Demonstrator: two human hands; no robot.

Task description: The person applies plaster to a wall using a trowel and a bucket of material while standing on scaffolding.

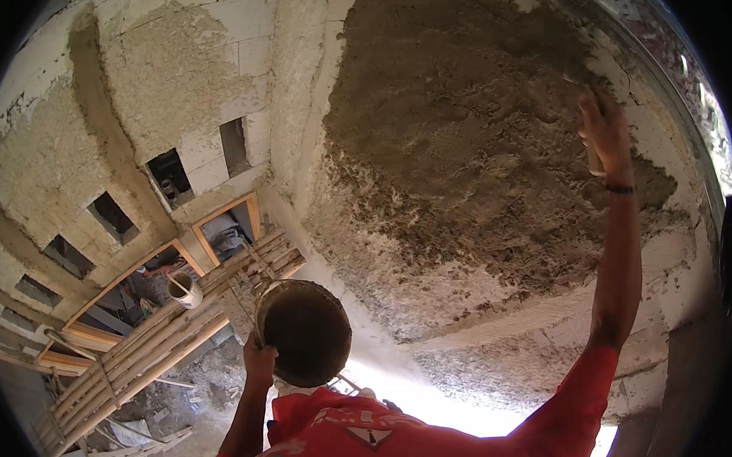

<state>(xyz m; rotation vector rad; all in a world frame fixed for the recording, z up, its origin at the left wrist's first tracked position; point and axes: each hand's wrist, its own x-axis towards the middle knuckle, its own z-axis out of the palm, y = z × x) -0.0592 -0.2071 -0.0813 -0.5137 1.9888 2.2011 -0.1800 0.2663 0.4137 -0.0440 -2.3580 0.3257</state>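
My left hand (260, 359) grips the rim of a round dark bucket (348, 330), which hangs tilted in front of my chest. Its inside is dark, and what lies in it is hard to make out. High on the right, my right hand (605, 134) is closed around the pale handle of a trowel (595, 162), whose blade is blurred and mostly hidden against the wall. The hand is at the right border of a patch of wet brown mortar (453, 110). This mortar is fairly even at the top and rough and lumpy lower down.
Bamboo scaffold poles (149, 341) run along the lower left, with a white bucket (184, 289) on them. Rubble (187, 396) covers the ground below. The left wall (165, 64) has mortar strips, several square openings and wooden frames (227, 226).
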